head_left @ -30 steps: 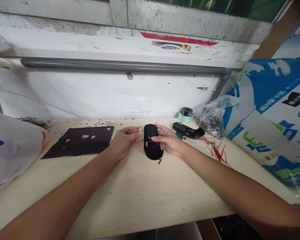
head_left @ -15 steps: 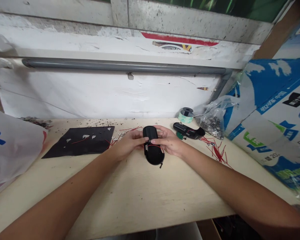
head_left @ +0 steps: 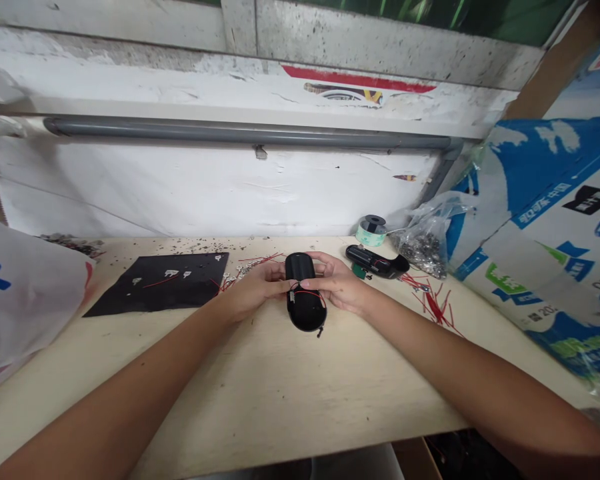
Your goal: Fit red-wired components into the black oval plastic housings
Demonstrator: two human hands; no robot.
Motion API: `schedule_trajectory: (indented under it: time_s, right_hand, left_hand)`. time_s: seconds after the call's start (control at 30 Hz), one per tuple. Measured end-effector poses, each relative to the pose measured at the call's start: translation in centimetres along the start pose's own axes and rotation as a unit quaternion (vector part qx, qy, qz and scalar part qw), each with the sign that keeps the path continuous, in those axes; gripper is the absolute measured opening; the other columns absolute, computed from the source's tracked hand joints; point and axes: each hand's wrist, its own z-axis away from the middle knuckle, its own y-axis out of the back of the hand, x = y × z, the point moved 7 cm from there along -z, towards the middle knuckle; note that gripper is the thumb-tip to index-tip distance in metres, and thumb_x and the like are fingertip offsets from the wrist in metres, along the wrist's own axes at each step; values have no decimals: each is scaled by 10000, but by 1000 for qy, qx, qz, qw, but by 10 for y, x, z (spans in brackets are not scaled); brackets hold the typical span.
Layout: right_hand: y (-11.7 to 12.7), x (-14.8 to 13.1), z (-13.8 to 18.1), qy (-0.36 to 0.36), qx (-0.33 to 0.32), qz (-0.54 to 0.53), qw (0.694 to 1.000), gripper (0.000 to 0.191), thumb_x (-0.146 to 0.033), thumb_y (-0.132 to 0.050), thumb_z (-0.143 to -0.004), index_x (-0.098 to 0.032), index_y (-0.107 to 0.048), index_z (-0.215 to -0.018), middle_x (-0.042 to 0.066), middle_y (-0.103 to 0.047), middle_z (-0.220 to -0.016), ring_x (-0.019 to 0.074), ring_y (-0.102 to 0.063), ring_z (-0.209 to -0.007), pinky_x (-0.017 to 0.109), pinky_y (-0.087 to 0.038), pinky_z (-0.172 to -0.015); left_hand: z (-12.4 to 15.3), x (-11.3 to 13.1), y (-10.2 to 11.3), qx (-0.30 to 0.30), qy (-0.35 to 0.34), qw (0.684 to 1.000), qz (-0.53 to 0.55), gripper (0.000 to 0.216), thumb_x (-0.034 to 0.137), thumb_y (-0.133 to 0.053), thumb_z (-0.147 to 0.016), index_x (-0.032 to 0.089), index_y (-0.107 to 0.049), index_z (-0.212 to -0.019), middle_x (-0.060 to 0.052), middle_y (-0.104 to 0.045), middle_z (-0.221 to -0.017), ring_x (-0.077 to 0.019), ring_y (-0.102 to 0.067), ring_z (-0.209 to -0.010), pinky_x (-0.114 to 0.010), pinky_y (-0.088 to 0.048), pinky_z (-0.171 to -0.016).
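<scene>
Between my two hands is a long black plastic housing [head_left: 306,315] with rounded ends, its hollow side facing me. My left hand [head_left: 260,288] grips its left edge, the thumb laid over the middle. On the opposite edge my right hand [head_left: 341,283] is closed round it, its thumb tip close to the left one. A thin red wire [head_left: 314,294] curves inside the housing below the thumbs. From the lower right rim sticks a small dark piece [head_left: 320,331]. Whatever lies under the thumbs is hidden.
A similar black housing [head_left: 375,261] with a green part lies to the right, near loose red wires [head_left: 436,303]. Behind are a spool [head_left: 372,230] and a plastic bag of small metal parts [head_left: 423,243]. At left, a black sheet [head_left: 160,293] carries small metal pieces. A printed carton [head_left: 545,253] borders the right.
The thumbs have shifted slightly over the housing's middle, and its lower end has moved a little to the left. Both hands keep their hold.
</scene>
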Motion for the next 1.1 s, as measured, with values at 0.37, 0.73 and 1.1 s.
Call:
schedule_trajectory:
  time_s: [0.37, 0.73, 1.1]
  right_hand:
    - [1, 2, -2, 14, -5, 4, 1000, 689, -184, -936, -590, -234, -617, -1199, 67, -707, -1058, 206, -739, -843, 308, -636, -697]
    - [3, 5, -4, 28, -1, 10, 1000, 672, -179, -935, -584, -240, -630, -1180, 52, -714, -1042, 201, -736, -843, 315, -633, -723]
    - [1, 4, -2, -4, 18, 3, 1000, 709, -183, -949, -532, -236, -622, -1158, 46, -708, -1030, 208, -737, -837, 333, -640, -706]
  left_hand:
    - [-1, -2, 1, 17, 5, 1000, 7, 291, 308, -810, -774, 181, -763, -1032, -77, -737, -971, -195, -644, -882, -295, -451, -810]
    - [0, -3, 1, 22, 13, 999, 22, 255, 274, -817, -764, 192, -781, -1002, -54, -737, -891, -169, -640, -791, -277, -454, -747]
    - [0, -9, 7, 29, 27, 999, 29, 273, 301, -830, -758, 177, -787, -997, -78, -759, -906, -170, -671, -795, -283, -485, -760]
